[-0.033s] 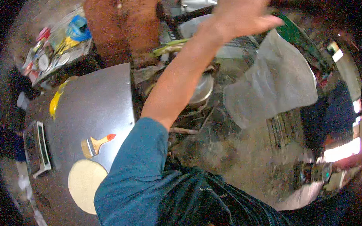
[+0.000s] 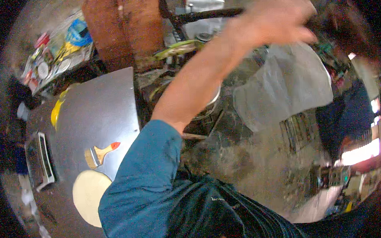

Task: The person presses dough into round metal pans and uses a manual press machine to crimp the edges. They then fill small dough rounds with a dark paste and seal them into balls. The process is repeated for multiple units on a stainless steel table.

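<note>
My left arm (image 2: 189, 85), in a blue-green short sleeve, reaches up and across to the upper right. At its end my left hand (image 2: 279, 19) is smeared by motion, and its fingers cannot be made out; the thumb points right. Just below the hand is a whitish translucent sheet or bag (image 2: 287, 87); I cannot tell whether they touch. A flat brush (image 2: 100, 154) with a wooden, red-tipped handle lies on the smooth grey tabletop (image 2: 100, 106) at left. A flat cream-coloured disc (image 2: 89, 195) lies below it, partly covered by my sleeve. My right hand is out of view.
A round metal pan (image 2: 215, 96) is half hidden behind my forearm. Brown boards (image 2: 123, 32) stand beyond the tabletop. At far left are a cluttered stand with a blue bag (image 2: 79, 33) and a white-framed device (image 2: 41, 157). A dark bar (image 2: 211, 15) crosses near my wrist.
My left hand has swung a little to the right and downward, nearer the translucent sheet. The brush and the cream disc stay on the tabletop; the view has shifted slightly.
</note>
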`<move>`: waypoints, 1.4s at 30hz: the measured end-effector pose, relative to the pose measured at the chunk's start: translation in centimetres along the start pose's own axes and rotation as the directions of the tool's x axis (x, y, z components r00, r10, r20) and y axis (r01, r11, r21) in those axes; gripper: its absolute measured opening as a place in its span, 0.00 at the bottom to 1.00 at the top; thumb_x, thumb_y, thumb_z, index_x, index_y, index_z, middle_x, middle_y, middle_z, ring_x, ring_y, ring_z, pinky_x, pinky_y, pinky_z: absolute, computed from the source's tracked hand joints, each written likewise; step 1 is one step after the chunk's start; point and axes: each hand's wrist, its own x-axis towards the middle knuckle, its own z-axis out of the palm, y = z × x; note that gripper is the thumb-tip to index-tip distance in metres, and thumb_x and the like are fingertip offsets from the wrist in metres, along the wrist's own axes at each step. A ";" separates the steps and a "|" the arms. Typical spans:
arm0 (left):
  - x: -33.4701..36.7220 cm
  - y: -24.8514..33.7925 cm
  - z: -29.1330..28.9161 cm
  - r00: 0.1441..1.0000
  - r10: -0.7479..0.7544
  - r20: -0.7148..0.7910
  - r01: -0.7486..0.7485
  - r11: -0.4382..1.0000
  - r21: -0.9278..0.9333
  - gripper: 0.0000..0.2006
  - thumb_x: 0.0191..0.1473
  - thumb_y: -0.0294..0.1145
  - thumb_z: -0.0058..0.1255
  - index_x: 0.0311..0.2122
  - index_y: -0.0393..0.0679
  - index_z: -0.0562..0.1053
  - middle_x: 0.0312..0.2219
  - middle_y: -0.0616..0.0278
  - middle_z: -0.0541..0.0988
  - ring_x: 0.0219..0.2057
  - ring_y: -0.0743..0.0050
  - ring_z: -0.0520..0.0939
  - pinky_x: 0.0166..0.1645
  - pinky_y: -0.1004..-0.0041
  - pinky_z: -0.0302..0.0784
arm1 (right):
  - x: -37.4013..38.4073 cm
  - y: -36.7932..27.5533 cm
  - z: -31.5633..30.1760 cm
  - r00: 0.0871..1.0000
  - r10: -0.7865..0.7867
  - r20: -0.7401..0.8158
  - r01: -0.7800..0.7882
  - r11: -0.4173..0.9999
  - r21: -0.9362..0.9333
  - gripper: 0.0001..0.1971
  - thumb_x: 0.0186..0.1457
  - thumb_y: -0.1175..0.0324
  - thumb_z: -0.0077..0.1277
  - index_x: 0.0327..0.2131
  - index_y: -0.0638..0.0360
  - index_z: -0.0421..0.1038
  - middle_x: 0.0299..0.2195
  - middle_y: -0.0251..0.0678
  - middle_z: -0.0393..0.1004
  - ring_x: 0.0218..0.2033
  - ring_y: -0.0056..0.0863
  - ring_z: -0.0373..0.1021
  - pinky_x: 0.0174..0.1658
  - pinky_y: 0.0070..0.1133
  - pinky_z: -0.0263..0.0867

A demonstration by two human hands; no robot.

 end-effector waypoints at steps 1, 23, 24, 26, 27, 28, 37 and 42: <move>0.6 5.1 1.1 0.921 -0.045 0.387 0.106 0.985 -0.136 0.14 0.46 0.42 0.54 0.31 0.42 0.76 0.26 0.50 0.79 0.29 0.48 0.80 0.34 0.58 0.76 | -4.3 -1.2 2.8 0.986 0.108 0.124 -0.136 0.961 0.243 0.14 0.43 0.62 0.54 0.35 0.54 0.69 0.21 0.41 0.71 0.28 0.42 0.70 0.33 0.32 0.64; -19.5 18.6 18.6 0.691 0.336 0.639 0.191 0.768 -0.611 0.07 0.46 0.39 0.46 0.24 0.52 0.74 0.17 0.58 0.76 0.19 0.58 0.79 0.20 0.61 0.72 | -29.7 -10.3 36.5 0.844 0.012 0.536 -0.522 0.247 0.817 0.13 0.49 0.66 0.54 0.38 0.57 0.67 0.21 0.37 0.69 0.23 0.29 0.67 0.29 0.26 0.64; -22.9 19.5 20.4 0.443 0.421 0.792 0.102 0.854 -0.511 0.06 0.47 0.39 0.46 0.25 0.53 0.74 0.18 0.61 0.77 0.20 0.60 0.80 0.24 0.62 0.72 | -31.0 -12.0 39.6 0.878 0.028 0.478 -0.472 0.215 0.855 0.13 0.48 0.67 0.53 0.39 0.57 0.69 0.23 0.37 0.71 0.24 0.30 0.68 0.29 0.27 0.65; -25.2 20.2 21.6 0.415 0.392 0.821 -0.009 0.904 -0.427 0.04 0.44 0.39 0.50 0.24 0.55 0.74 0.18 0.64 0.78 0.24 0.62 0.81 0.29 0.62 0.70 | -29.8 -13.1 42.0 0.917 0.017 0.397 -0.392 0.209 0.896 0.12 0.47 0.67 0.53 0.38 0.56 0.71 0.25 0.40 0.73 0.25 0.36 0.70 0.30 0.31 0.66; -25.1 19.8 21.7 0.316 0.453 0.833 -0.097 0.889 -0.447 0.04 0.44 0.39 0.51 0.23 0.55 0.74 0.18 0.65 0.77 0.25 0.63 0.81 0.29 0.62 0.69 | -28.5 -13.0 41.9 0.933 0.007 0.360 -0.352 0.225 0.909 0.11 0.47 0.67 0.53 0.36 0.55 0.71 0.27 0.43 0.74 0.25 0.41 0.70 0.30 0.33 0.66; -25.5 19.5 21.9 0.315 0.405 0.858 -0.064 0.911 -0.407 0.04 0.43 0.40 0.51 0.24 0.55 0.74 0.19 0.65 0.78 0.26 0.63 0.81 0.29 0.62 0.69 | -28.3 -14.0 44.0 0.983 0.019 0.184 -0.183 0.256 0.949 0.12 0.45 0.68 0.55 0.36 0.53 0.71 0.27 0.44 0.73 0.24 0.46 0.68 0.27 0.33 0.65; -22.8 19.5 19.7 0.256 0.190 0.948 -0.072 0.982 -0.177 0.03 0.42 0.38 0.52 0.21 0.56 0.75 0.24 0.71 0.81 0.31 0.67 0.82 0.32 0.64 0.76 | -25.2 -12.2 37.0 0.913 0.039 0.407 -0.405 0.232 0.884 0.17 0.50 0.69 0.53 0.45 0.58 0.65 0.31 0.46 0.74 0.30 0.44 0.72 0.33 0.29 0.67; -22.2 18.3 20.1 0.312 0.216 0.925 -0.093 0.976 -0.196 0.05 0.41 0.40 0.54 0.21 0.55 0.77 0.21 0.68 0.80 0.27 0.67 0.82 0.30 0.66 0.77 | -24.1 -10.7 35.1 0.887 0.048 0.458 -0.436 0.408 0.802 0.20 0.51 0.70 0.52 0.49 0.58 0.63 0.32 0.47 0.74 0.33 0.46 0.73 0.36 0.27 0.68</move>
